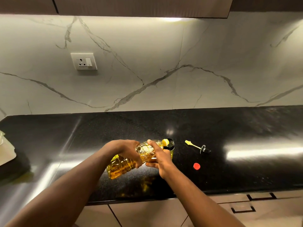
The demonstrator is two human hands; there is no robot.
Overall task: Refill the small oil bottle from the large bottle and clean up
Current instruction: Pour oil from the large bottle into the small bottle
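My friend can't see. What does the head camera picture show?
The left hand and right hand tilt a large bottle of golden oil so its yellow spout is at the mouth of a small bottle on a black counter. A red cap and a brush lid lie to the right.

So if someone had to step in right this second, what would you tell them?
The left hand grips the large bottle mid-body; the right hand grips it nearer the neck.
The bottle is tilted, spout at the mouth of the small bottle, which stands on the counter. The red cap and brush lid lie to its right.
Done: both bottles opened.
Left: finish pouring (flow not visible), refit both tops, clean up.
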